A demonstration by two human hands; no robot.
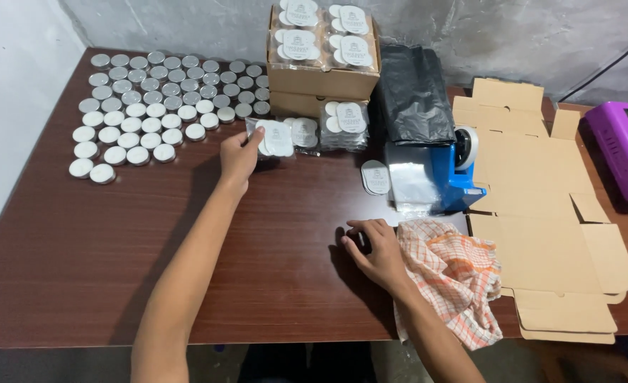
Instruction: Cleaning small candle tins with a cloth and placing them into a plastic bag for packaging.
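The tabletop [80, 269] is showing a dark reddish wood-grain laminate, smooth with a dull sheen. The round tins [151, 99] are looking like brushed metal, their lids pale and softly reflective. The left hand [239, 156] is touching a clear plastic packet [275, 138], glossy and crinkled, with matt white paper labels inside. The right hand [374, 252] is resting beside a checked cloth [456, 276], a soft woven cotton in orange and white. The open box [321, 74] and the flattened carton [541, 213] are showing plain matt brown cardboard. The black bag [413, 92] is gleaming like thin plastic film. The tape dispenser [452, 174] is looking like smooth blue plastic. The wall [186, 25] is appearing rough, grey and plastered.
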